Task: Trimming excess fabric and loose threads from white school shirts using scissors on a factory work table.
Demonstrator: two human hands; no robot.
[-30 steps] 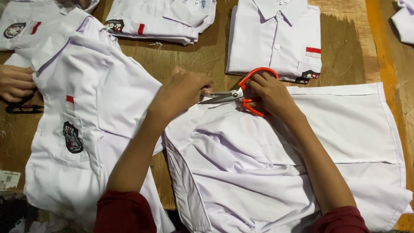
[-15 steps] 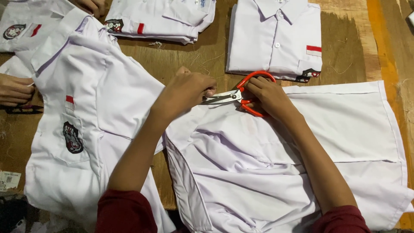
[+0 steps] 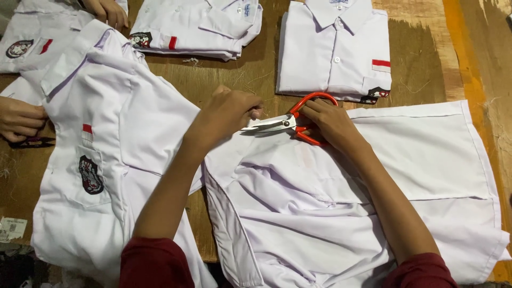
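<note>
Red-handled metal scissors (image 3: 290,122) lie gripped in the right hand (image 3: 330,121), fingers curled through the loops, blades nearly together and pointing left over the spread white cotton shirt (image 3: 341,202) at the wooden worktop's near edge. The left hand (image 3: 226,112) pinches the shirt's fabric just at the blade tips, fingers bunched. Beside it lies an open white badge-pocket shirt (image 3: 101,154); a folded white buttoned shirt (image 3: 336,50) sits toward the far edge. Another person's hand (image 3: 18,118) rests at the left edge.
</note>
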